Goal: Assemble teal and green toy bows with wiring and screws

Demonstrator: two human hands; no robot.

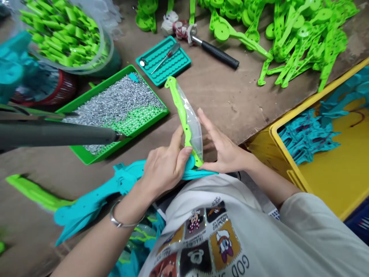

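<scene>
My left hand [165, 165] grips the lower part of a bright green plastic strip [181, 105] between thumb and fingers. A clear plastic panel [194, 129] is set along the strip's right side, and the piece stands up from the table edge. My right hand [220, 148] is beside the panel, thumb and fingers apart; its thumb reaches toward the strip's bottom end, and I cannot tell whether it touches. Beneath my left hand lies a turquoise plastic part [121, 181], partly hidden by my wrist. A long green part [40, 192] rests by its left end.
A green tray [121, 148] of small metal screws sits left, under a dark tool barrel [57, 132]. Behind are a teal tray [157, 79] with a screwdriver [167, 57], a hammer [219, 54], a clear tub [106, 50] and green parts [308, 38]. A yellow crate [325, 181] stands right.
</scene>
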